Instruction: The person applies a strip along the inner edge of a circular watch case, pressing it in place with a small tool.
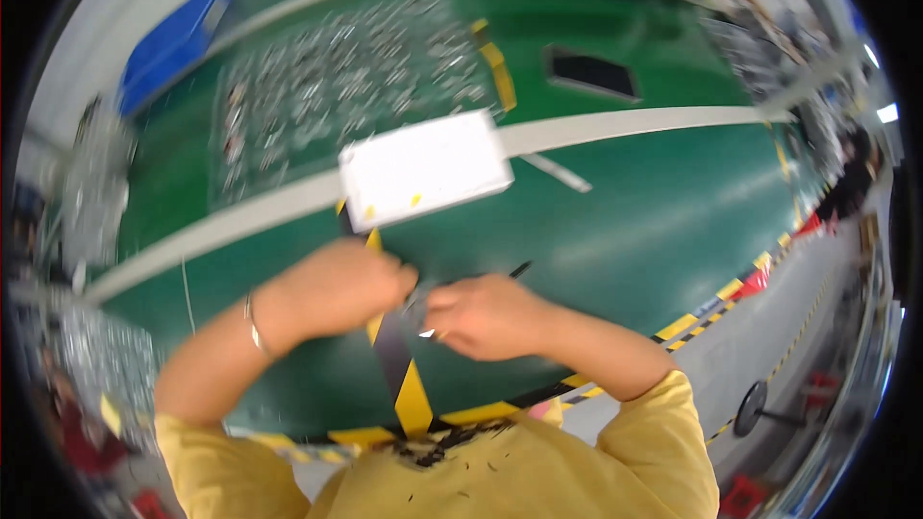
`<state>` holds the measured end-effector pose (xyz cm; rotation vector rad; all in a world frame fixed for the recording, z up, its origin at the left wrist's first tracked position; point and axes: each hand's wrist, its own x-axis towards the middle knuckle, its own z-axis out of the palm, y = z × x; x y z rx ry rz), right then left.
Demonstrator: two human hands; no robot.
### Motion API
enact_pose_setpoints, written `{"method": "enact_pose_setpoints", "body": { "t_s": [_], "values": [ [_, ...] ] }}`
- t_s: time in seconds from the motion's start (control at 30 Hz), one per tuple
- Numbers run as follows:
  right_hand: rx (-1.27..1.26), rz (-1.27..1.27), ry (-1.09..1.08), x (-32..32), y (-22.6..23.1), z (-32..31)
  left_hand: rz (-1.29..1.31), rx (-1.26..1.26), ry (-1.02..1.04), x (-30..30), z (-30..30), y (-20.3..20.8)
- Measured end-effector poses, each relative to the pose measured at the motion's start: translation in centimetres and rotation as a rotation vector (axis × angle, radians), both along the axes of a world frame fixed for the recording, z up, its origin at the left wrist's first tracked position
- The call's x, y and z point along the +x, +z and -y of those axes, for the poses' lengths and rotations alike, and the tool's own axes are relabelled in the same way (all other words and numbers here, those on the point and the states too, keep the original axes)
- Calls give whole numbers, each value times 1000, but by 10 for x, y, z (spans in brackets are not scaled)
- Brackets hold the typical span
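Over the green table, my left hand (351, 281) and my right hand (488, 317) are close together with curled fingers. Between the fingertips is a small greyish piece (415, 310), too blurred to name, and a white bit shows under my right fingers. The right hand is pinched on this piece. My left fingers are closed too, but what they hold is hidden. A thin dark stick-like thing (521, 270) pokes out behind my right hand. Just beyond both hands lies a white box (428, 168) with small yellow marks.
Farther back is a clear tray (346, 77) with rows of small shiny parts. A dark flat rectangular panel (593, 73) lies at the far right, a blue bin (173, 48) at the far left. Black-and-yellow tape (411, 394) crosses the table and lines its near edge.
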<state>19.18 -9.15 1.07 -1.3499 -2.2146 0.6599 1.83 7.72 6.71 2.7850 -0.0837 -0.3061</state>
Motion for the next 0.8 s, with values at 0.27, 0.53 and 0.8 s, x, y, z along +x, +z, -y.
{"method": "enact_pose_setpoints", "body": {
  "t_s": [0.27,0.53,0.8],
  "values": [
    [11,-78,36,-2,1,-9,-20,-50,129,-16,-5,-12],
    [12,-76,46,-4,-1,-5,360,-336,127,-41,22,-38],
    [51,-58,37,-6,1,-6,374,-430,121,-36,24,-51]
  ]
}}
